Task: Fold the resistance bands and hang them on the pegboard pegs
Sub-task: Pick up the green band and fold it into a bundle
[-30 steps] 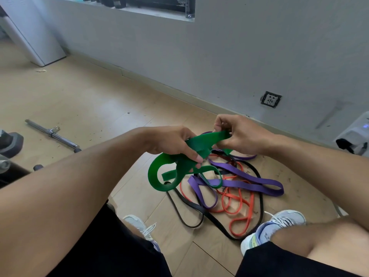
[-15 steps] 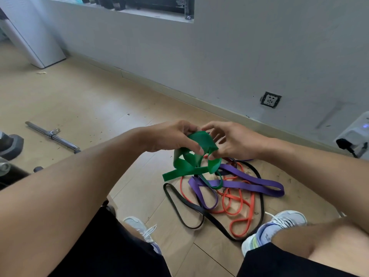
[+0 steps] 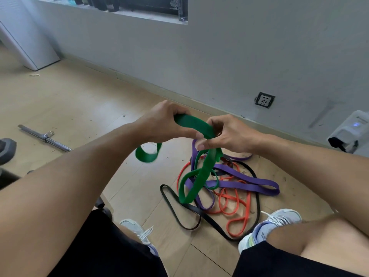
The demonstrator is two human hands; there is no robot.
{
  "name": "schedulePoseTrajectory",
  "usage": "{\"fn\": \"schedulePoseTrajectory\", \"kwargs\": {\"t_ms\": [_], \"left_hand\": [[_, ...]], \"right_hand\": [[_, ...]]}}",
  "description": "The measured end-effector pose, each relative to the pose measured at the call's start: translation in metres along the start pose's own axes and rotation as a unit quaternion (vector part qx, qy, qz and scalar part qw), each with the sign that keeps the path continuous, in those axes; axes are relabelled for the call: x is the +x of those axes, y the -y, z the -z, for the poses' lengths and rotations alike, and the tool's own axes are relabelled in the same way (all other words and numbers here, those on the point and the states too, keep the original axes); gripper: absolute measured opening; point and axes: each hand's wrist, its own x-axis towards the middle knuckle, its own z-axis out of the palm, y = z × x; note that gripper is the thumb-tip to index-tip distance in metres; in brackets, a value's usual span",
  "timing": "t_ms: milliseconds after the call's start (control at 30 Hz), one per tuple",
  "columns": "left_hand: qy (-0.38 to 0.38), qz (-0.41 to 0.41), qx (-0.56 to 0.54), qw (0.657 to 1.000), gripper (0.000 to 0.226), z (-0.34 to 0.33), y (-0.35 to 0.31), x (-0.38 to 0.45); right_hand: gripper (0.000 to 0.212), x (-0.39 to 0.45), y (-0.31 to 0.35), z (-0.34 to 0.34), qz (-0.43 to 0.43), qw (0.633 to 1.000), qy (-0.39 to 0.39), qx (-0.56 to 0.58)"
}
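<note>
A wall socket [image 3: 265,99] sits low on the grey wall; far left of it a metal bar [image 3: 45,138] lies on the wooden floor [image 3: 83,100].

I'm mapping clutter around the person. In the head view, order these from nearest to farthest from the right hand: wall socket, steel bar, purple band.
From the right hand:
1. Purple band, on the floor just below the hand.
2. Wall socket, up on the wall to its right.
3. Steel bar, on the floor far to the left.
</note>
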Motion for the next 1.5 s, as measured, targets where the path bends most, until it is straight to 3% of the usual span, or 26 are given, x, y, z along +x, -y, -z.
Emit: {"fn": "schedulePoseTrajectory", "kwargs": {"t_ms": [133, 300, 467, 600, 733, 833, 967, 1100, 1233, 1333, 1500], "left_hand": [[-0.067, -0.016, -0.039, 0.997, 0.034, 0.0, -0.004, 0.0], [-0.121, -0.025, -0.147, 0.981, 0.046, 0.005, -0.013, -0.001], [-0.146, 0.011, -0.182, 0.972, 0.051, 0.022, 0.004, -0.003], [-0.163, 0.034, -0.208, 0.964, 0.013, 0.031, 0.017, -0.007], [-0.091, 0.06, -0.194, 0.975, 0.015, 0.032, 0.027, -0.006], [-0.001, 0.119, -0.163, 0.979, 0.037, 0.036, 0.045, -0.008], [0.143, 0.17, -0.112, 0.968, 0.065, 0.022, 0.046, -0.014], [0.115, 0.11, -0.105, 0.982, 0.088, 0.004, 0.021, -0.004], [0.017, 0.051, 0.005, 0.999, 0.058, -0.006, -0.007, 0.003], [-0.047, 0.049, 0.013, 0.998, 0.042, -0.011, -0.013, 0.006], [-0.039, 0.061, 0.004, 0.997, 0.034, -0.01, -0.006, 0.002]], "right_hand": [[0.033, 0.002, 0.004, 0.005, -0.015, 1.0, 0.017, -0.009], [0.022, 0.004, -0.014, -0.004, -0.051, 0.979, 0.083, -0.177], [0.021, 0.011, -0.018, 0.013, -0.061, 0.992, -0.033, -0.11], [0.024, 0.016, -0.013, 0.025, -0.064, 0.985, -0.095, -0.129], [0.034, 0.014, -0.015, 0.019, -0.075, 0.987, -0.089, -0.111], [0.048, 0.01, -0.006, 0.023, -0.052, 0.984, -0.166, -0.022], [0.045, 0.005, 0.024, 0.023, 0.003, 0.972, -0.222, 0.074], [0.046, 0.002, 0.045, 0.01, 0.039, 0.981, -0.186, 0.035], [0.048, 0.0, 0.053, 0.003, 0.039, 0.989, -0.139, 0.024], [0.043, -0.005, 0.059, 0.006, 0.048, 0.992, -0.115, 0.033], [0.034, -0.009, 0.052, 0.017, 0.044, 0.994, -0.09, 0.035]]}}
